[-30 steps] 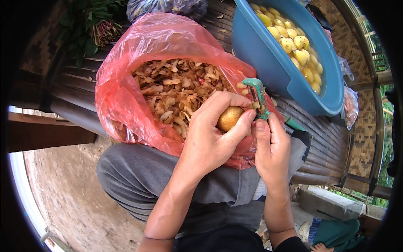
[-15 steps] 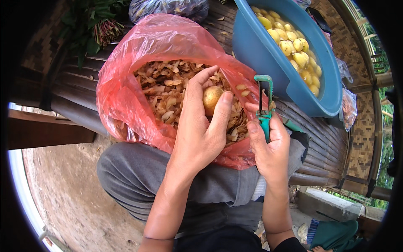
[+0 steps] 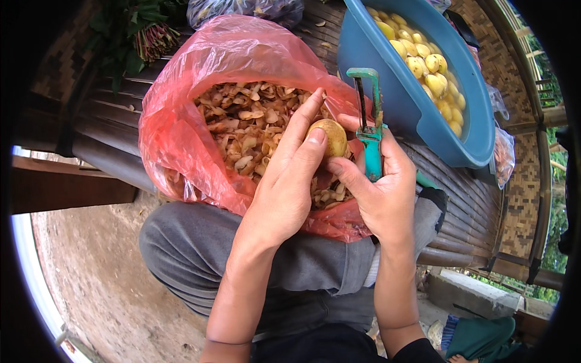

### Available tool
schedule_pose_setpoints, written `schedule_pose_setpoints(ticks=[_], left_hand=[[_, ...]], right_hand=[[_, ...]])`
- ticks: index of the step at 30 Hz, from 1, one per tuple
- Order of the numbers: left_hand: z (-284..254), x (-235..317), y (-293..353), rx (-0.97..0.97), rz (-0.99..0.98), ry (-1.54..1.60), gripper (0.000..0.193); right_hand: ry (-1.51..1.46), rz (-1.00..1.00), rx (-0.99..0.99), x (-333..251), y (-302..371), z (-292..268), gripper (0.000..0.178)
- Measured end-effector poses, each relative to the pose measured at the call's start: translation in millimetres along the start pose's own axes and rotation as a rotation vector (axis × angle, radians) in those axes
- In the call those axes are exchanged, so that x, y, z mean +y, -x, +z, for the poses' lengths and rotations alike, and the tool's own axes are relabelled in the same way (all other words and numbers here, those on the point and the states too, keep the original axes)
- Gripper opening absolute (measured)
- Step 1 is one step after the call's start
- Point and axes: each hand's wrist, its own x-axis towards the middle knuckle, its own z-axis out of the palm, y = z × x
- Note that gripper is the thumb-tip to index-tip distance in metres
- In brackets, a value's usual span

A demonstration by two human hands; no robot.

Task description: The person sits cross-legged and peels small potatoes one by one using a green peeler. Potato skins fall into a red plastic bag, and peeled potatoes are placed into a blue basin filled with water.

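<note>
While spread open across the slatted bench (image 3: 478,206), red plastic bag (image 3: 200,103) noted as largest item, mouth gaping toward the camera and filled with pale brown peelings (image 3: 248,124). Blue plastic basin (image 3: 387,85) recorded just beside the bag on its right, touching or nearly touching it, holding peeled yellow potatoes (image 3: 433,75) in water. Grey trousers (image 3: 200,254) seen below the bag, lower edge of the bag resting against the raised knee. Bundle of green leaves (image 3: 130,36) logged at the upper left of the bench, well apart from the hands; dark plastic bag (image 3: 248,9) at the top edge, contents not discernible.

Left hand (image 3: 284,187) observed over the bag's mouth, fingers extended and closed around a small unpeeled potato (image 3: 330,136), pinched between the thumb tip and the fingers, skin tan and intact on the visible face. Right hand (image 3: 384,193) found just beside it, fingers curled tight around the teal handle of a peeler (image 3: 369,124), thumb reaching toward the potato, blade frame pointing upward and standing close to the right of the potato, contact between blade and skin not determinable.
</note>
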Motion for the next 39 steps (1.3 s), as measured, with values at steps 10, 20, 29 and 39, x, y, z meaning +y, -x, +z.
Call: schedule_pose_setpoints(ticks=[10, 20, 29, 39], left_hand=[[7.8, -6.2, 6.4, 0.265, -0.056, -0.042, 0.064], [5.7, -13.6, 7.9, 0.26, 0.068, -0.195, 0.049], [4.0, -7.3, 1.6, 0.209, 0.003, -0.034, 0.051], [3.4, -22.5, 5.6, 0.308, 0.191, -0.32, 0.04]], right_hand=[[-0.329, 0.234, 0.029, -8.3, 25.1, 1.3, 0.03], [0.454, -0.087, -0.082, 1.1, 37.4, -7.3, 0.019], [0.34, 0.057, 0.023, 2.1, 23.5, -13.5, 0.02], [0.436, -0.03, -0.103, -0.7, 38.0, -6.8, 0.016]])
